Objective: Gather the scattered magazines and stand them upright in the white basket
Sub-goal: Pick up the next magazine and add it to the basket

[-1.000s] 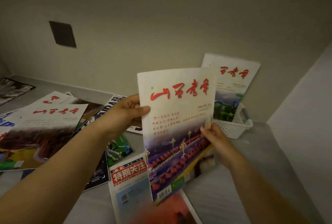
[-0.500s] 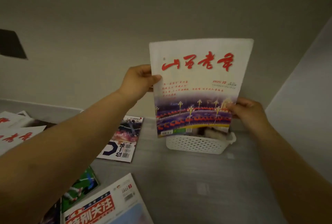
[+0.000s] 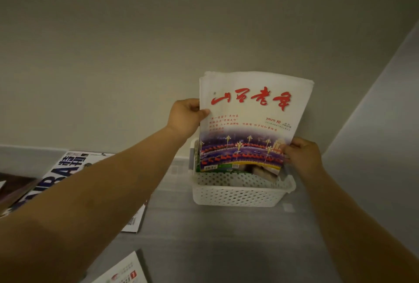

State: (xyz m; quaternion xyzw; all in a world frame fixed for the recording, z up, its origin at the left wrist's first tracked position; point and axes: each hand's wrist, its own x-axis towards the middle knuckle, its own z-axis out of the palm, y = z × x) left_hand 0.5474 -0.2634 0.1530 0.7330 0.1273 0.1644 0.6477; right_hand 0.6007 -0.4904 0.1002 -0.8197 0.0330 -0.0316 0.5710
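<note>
A white-covered magazine [image 3: 251, 121] with red brush lettering stands upright, its lower edge down inside the white perforated basket [image 3: 238, 194] by the back wall. My left hand [image 3: 184, 117] grips its left edge, thumb on the cover. My right hand [image 3: 301, 155] pinches its lower right corner. Behind it the top edge of another magazine shows, leaning on the wall. The basket's inside is mostly hidden.
A magazine with large dark letters [image 3: 68, 169] lies flat on the grey surface [image 3: 204, 248] at left, partly under my left arm. Another magazine's corner [image 3: 127, 271] shows at the bottom edge. A side wall [image 3: 385, 124] closes the right.
The magazine has gone from held up over the scattered pile to lowered into the basket. Both hands moved forward and right with it, keeping their hold.
</note>
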